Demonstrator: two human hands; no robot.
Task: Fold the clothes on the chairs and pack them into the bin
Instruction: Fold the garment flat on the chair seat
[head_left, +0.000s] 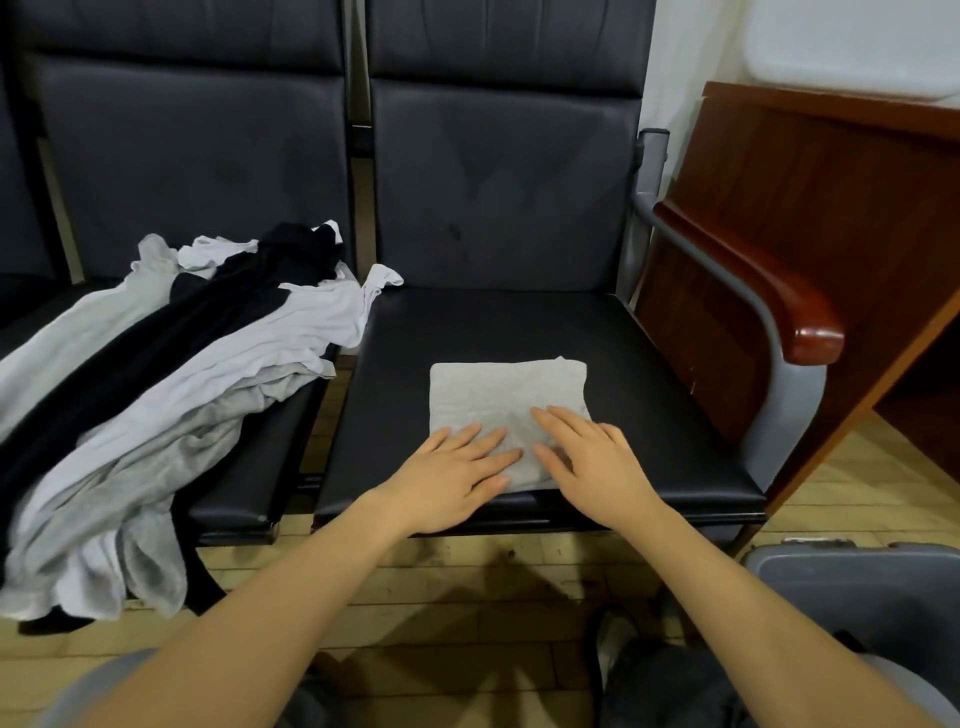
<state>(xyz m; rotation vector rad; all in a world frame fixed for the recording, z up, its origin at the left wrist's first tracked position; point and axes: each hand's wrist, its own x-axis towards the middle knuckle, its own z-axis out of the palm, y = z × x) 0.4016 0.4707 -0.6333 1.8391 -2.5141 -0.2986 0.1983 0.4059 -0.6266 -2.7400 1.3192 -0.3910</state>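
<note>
**Both palms flat on the folded grey garment near the seat's front edge**

The folded grey garment (506, 410) lies square on the right chair's seat (649, 395), its near edge at the seat front. The left hand (451, 483) and right hand (589, 462) press it with straight, spread fingers, holding nothing. Bare seat surrounds the fold behind and to the right. The unfolded pile (171, 384) covers the left chair and spills over its front. The bin (857, 577) stands at lower right, beside the wooden armrest (769, 291).
</note>
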